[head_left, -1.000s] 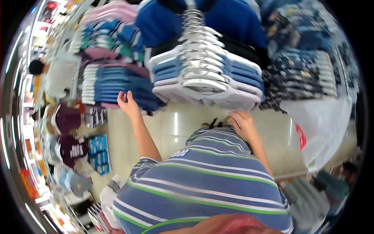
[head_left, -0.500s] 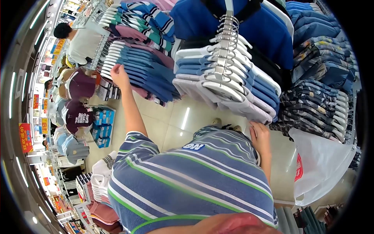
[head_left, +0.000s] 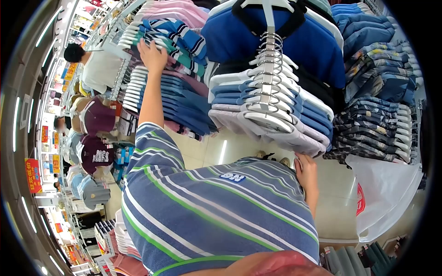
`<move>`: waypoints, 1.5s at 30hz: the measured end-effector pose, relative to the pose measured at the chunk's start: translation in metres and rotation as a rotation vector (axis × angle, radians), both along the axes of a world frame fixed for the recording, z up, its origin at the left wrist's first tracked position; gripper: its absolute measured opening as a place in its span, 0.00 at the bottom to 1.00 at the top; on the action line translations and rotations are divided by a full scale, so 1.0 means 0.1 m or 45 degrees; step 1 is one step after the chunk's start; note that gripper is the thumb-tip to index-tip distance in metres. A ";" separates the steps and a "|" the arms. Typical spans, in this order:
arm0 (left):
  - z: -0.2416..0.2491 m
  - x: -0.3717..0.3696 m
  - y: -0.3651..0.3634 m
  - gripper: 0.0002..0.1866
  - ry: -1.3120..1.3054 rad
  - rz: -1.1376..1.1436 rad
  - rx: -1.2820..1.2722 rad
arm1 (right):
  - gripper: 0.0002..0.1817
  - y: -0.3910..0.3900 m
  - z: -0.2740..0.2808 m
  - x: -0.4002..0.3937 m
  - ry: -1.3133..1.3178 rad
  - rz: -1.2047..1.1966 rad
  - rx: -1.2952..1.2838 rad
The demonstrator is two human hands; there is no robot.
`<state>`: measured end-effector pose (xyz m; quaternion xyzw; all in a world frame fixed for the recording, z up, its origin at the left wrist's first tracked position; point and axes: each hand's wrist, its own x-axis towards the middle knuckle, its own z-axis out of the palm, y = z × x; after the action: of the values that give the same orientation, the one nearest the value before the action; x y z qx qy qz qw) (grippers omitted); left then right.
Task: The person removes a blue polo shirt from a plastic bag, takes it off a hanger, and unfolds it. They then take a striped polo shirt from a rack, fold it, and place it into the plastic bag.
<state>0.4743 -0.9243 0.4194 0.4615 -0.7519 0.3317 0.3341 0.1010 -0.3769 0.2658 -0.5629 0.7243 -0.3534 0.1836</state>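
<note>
My left hand (head_left: 153,56) reaches out to the rack on the left. Its fingers are spread over green, white and navy striped shirts (head_left: 182,55) on white hangers. Below that hand hang several blue shirts (head_left: 170,99), also on white hangers. My right hand (head_left: 306,177) is low at the front of the centre rack, fingers closed at the lower edge of a light grey shirt (head_left: 276,131). The exact grip is partly hidden. Behind the grey shirt hang blue and white ones along a metal rail (head_left: 265,87).
A large blue shirt with a black collar (head_left: 317,55) faces me on the centre rack. Patterned shirts (head_left: 368,131) hang at the right, above a white plastic bag (head_left: 386,198). Another person in white (head_left: 99,71) stands at the far left. Dark red shirts (head_left: 97,115) hang beyond the aisle.
My left hand has moved up from the blue shirts' hangers to the striped shirts, its fingers spreading. My right hand stays at the grey shirt's edge. The view has shifted slightly.
</note>
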 end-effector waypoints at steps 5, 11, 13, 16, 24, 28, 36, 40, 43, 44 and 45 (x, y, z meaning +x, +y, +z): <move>-0.01 -0.06 0.02 0.29 -0.254 0.307 0.211 | 0.10 0.10 0.05 0.05 -0.054 -0.132 0.055; 0.46 -0.27 -0.51 0.26 -0.183 0.208 0.585 | 0.11 0.09 0.04 0.11 -0.090 -0.204 0.022; 0.43 -0.32 -0.94 0.25 -0.065 -0.170 0.523 | 0.11 0.08 0.05 0.12 -0.081 -0.207 0.025; 0.39 -0.52 -1.33 0.30 1.350 -0.486 1.415 | 0.11 0.03 0.12 0.15 -0.068 -0.212 0.030; 0.55 -0.76 -1.70 0.35 2.051 -0.295 1.276 | 0.10 -0.01 0.26 0.37 -0.110 -0.296 0.040; 0.46 -0.57 -2.08 0.27 2.109 -0.309 1.270 | 0.10 0.09 0.26 0.46 -0.085 -0.413 0.075; 0.51 -0.51 -2.35 0.16 1.952 -0.373 1.143 | 0.12 0.10 0.18 0.53 -0.084 -0.465 -0.011; 0.64 -0.67 -2.25 0.14 1.984 -0.695 1.075 | 0.12 0.06 0.22 0.51 -0.060 -0.440 -0.003; 0.80 -0.83 -1.98 0.09 1.943 -0.873 1.011 | 0.12 0.02 0.20 0.49 -0.065 -0.390 0.020; 0.83 -0.89 -1.85 0.09 1.944 -0.885 1.000 | 0.12 0.00 0.19 0.49 -0.066 -0.375 0.021; 0.85 -0.97 -1.68 0.08 1.942 -0.896 0.990 | 0.13 -0.01 0.18 0.49 -0.070 -0.362 0.024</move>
<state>0.3771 -1.0921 0.5041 0.3797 -0.4839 -0.4581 0.6417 0.1500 -0.3774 0.2840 -0.4429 0.7948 -0.3843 0.1565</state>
